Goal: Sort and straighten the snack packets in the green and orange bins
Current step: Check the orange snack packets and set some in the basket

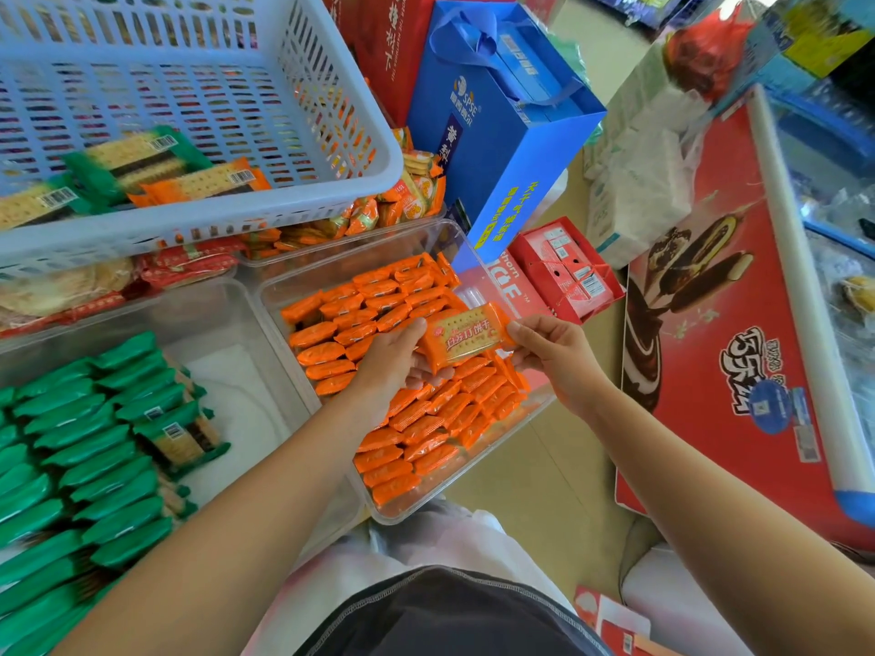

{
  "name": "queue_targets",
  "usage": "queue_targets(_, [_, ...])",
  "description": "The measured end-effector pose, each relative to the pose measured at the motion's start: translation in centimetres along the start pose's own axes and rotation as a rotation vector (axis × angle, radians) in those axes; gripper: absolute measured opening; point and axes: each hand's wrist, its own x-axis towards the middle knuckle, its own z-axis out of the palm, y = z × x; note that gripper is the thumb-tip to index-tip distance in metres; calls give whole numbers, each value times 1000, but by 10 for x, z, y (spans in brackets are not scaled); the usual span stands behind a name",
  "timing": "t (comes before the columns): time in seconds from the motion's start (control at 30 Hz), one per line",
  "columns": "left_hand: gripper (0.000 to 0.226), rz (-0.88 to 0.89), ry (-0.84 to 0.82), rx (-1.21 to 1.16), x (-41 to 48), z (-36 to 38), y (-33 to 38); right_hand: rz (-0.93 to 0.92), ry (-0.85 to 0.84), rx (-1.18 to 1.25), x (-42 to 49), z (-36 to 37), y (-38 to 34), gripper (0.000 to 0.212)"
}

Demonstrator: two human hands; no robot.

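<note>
Left hand (pixel 395 369) and right hand (pixel 561 359) fingers pinch an orange packet (pixel 466 336) over the orange-filled bin (pixel 426 506), green-filled bin (pixel 246 400) alongside.

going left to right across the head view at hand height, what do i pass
green packets in rows → left hand → orange packet, gripped at each end by one of the hands → right hand → red freezer with the ice cream picture
</note>
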Motion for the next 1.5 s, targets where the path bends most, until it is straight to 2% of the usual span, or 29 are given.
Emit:
queue_targets(0.1, [33,-83,-28,-1,2,0,0,11,11,-6,0,-1,3,11])
queue_targets(0.2, [21,-59,-44,28,1,3,-1,42,24,-24,2,-3,2,16])
queue_targets(0.27, [12,18,-35,81,1,5,-2,122,50,-40,2,-3,-1,33])
queue_targets(0.33, [14,112,-37,125,3,8,-4,198,39,-15,2,-6,-5,44])
queue_targets(0.43, [26,266,-16,228,9,11,-10,221,-49,96,4,-12,-8,46])
queue_targets(0.5, [35,351,20,332,16,13,-13,200,-69,123,8,-14,-11,38])
queue_targets(0.6, [47,471,72,551,27,17,-13,91,-37,3,18,-17,-15,39])
queue_targets(0.67, [55,511,83,681,36,18,-12,-10,48,-103,27,-20,-16,43])
queue_targets(0.83, [58,482,75,1163,64,16,-19,-299,268,-597,52,-19,-18,44])
queue_targets(1.0, [67,512,34,1531,91,16,-18,-465,279,-849,69,-7,-17,40])
queue_targets(1.33, [62,677,64,1554,104,5,-28,-527,295,-871,88,5,-4,38])
queue_targets(1.5, [59,701,61,1541,105,2,-30,-545,305,-961,91,10,10,22])
